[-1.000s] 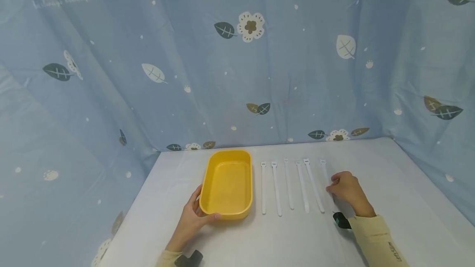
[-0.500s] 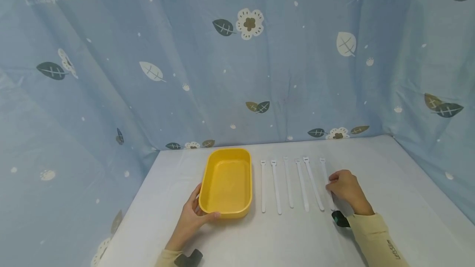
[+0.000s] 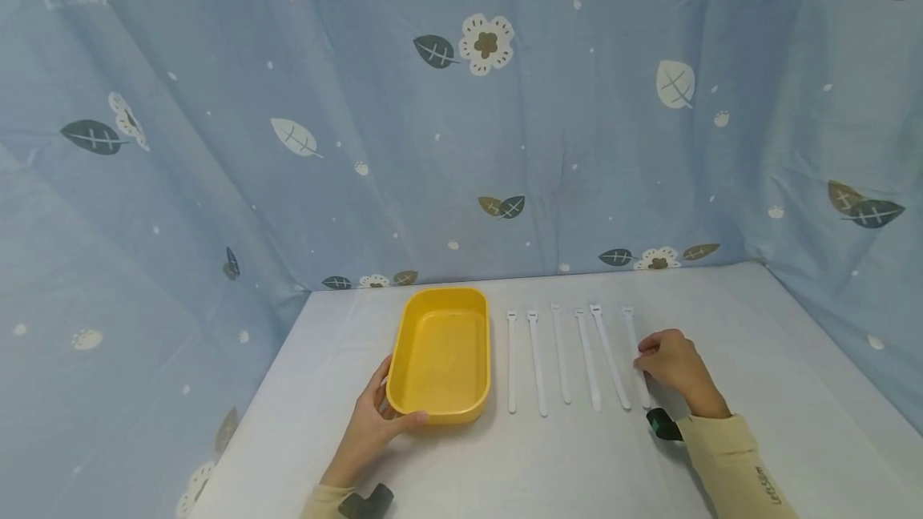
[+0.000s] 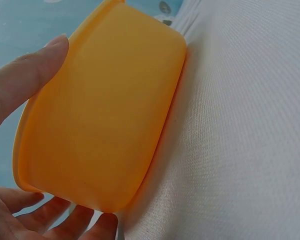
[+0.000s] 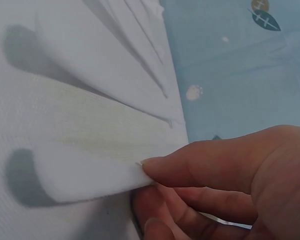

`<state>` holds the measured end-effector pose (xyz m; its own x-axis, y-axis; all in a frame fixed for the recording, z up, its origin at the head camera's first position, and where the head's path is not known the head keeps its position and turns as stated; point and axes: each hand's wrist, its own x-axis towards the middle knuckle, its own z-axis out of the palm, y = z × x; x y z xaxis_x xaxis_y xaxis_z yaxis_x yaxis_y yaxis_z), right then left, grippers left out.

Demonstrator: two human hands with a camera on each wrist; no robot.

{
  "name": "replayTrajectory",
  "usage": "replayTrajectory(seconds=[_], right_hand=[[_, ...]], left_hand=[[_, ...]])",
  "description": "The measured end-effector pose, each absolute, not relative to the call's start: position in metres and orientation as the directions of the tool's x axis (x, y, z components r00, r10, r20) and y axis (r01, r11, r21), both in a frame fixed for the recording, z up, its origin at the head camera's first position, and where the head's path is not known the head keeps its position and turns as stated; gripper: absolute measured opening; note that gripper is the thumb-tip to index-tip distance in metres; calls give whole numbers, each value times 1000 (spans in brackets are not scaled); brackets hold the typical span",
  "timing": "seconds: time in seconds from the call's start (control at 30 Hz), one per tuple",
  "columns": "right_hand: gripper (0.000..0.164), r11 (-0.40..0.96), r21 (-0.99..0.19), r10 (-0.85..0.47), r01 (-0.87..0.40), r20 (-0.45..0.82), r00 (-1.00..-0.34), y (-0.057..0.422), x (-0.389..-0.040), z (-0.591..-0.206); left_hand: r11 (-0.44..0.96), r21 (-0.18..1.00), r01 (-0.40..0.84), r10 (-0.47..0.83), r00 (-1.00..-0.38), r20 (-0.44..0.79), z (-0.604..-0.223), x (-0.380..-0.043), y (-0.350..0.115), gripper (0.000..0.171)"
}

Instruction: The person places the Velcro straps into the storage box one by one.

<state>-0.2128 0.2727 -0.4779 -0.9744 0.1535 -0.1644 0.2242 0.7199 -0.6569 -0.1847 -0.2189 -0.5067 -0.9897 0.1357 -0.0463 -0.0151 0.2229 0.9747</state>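
A yellow plastic tray (image 3: 443,367) stands on the table, nothing inside it. My left hand (image 3: 371,427) holds its near left corner, thumb at the near rim and fingers round the left side. The left wrist view shows the tray's outer wall (image 4: 110,110) between thumb and fingers. Over on the right, my right hand (image 3: 674,363) pinches the rightmost white hook-and-loop cable tie (image 3: 631,333) midway along. Its slotted head points to the back. In the right wrist view, thumb and fingertips grip this tie (image 5: 85,175), its rounded tail reaching out toward the camera.
Several more white cable ties lie in a row between tray and right hand, among them one beside the tray (image 3: 512,363) and one nearest the held tie (image 3: 610,359). A blue leaf-print curtain (image 3: 404,142) encloses the back and sides of the white-covered table (image 3: 548,467).
The held tie's tail shows more plainly below my right hand than one second ago. The view has shifted slightly. Both hands stay almost where they were.
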Motion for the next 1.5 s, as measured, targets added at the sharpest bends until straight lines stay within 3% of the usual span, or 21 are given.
replayTrajectory(seconds=[0.43, 0.87, 1.5], right_hand=[[46, 635, -712, 146, 298, -269, -952, 281, -214, -480], [50, 432, -843, 67, 320, -324, -944, 289, -214, -486], [56, 308, -903, -43, 298, -326, -944, 287, -212, -479]], left_hand=[[250, 968, -21, 124, -991, -54, -506, -184, -217, 113], [254, 967, -19, 122, -991, -52, -508, -184, -218, 112], [279, 960, -27, 115, -991, -62, -507, -185, -216, 115]])
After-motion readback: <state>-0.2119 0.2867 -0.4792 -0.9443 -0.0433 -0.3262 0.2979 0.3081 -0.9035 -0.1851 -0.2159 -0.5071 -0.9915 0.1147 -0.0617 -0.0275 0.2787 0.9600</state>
